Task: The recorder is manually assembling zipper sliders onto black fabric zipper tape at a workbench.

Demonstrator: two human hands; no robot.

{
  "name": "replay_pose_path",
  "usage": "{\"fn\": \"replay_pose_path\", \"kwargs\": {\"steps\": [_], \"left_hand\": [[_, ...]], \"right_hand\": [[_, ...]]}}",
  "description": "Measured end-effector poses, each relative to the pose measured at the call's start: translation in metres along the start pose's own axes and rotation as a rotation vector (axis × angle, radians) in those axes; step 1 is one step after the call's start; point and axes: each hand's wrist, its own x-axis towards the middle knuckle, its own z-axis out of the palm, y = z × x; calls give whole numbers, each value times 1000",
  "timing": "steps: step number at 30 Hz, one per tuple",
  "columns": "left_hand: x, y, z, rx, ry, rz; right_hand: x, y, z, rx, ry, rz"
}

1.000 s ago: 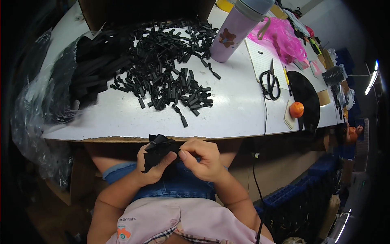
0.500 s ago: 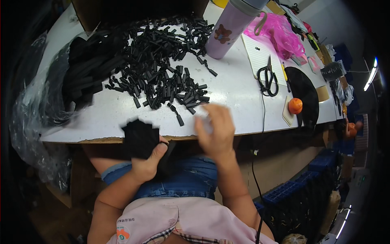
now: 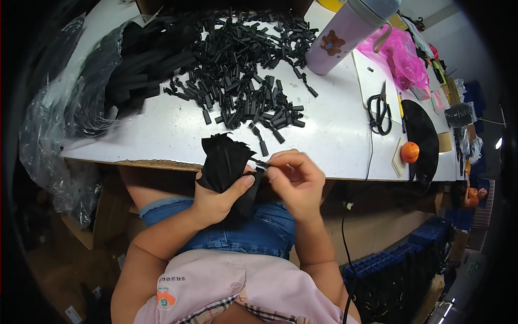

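Observation:
My left hand point(image 3: 218, 201) is closed around a bundle of black fabric strips point(image 3: 224, 162), whose loose ends fan out above the fist and hang below it. Close beside it on the right, my right hand point(image 3: 298, 181) pinches a small black piece point(image 3: 262, 163) between thumb and fingertips, at the edge of the bundle. Whether that piece is joined to a strip I cannot tell. Beyond the hands, a spread pile of small black plastic pulls with short cords point(image 3: 243, 81) covers the middle of the white table point(image 3: 178, 137).
At left, a clear plastic bag point(image 3: 70, 119) holds more black strips point(image 3: 140, 70). A lilac bottle point(image 3: 345, 38) stands at the back. Black scissors point(image 3: 380, 112), a lined notepad point(image 3: 362, 70), an orange fruit point(image 3: 409, 152) and a pink plastic bag point(image 3: 402, 59) are at right.
My right hand has come in beside the bundle, its fingers closing from a loose curl into a pinch on a small black piece. The left hand keeps the bundle. The whole view has shifted slightly.

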Motion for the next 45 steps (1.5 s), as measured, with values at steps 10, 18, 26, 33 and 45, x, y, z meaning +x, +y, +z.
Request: {"fn": "replay_pose_path", "kwargs": {"steps": [10, 18, 26, 33, 45], "left_hand": [[3, 14, -6, 148, -113, 155], [3, 10, -9, 212, -57, 226], [1, 9, -6, 131, 15, 246], [1, 21, -9, -132, -46, 34], [4, 13, -8, -116, -101, 108]], "right_hand": [[6, -5, 2, -511, -147, -540], [8, -5, 3, -572, -215, -530], [-15, 11, 17, -176, -16, -122], [-9, 11, 11, 349, -154, 215], [-12, 17, 24, 29, -31, -103]]}}
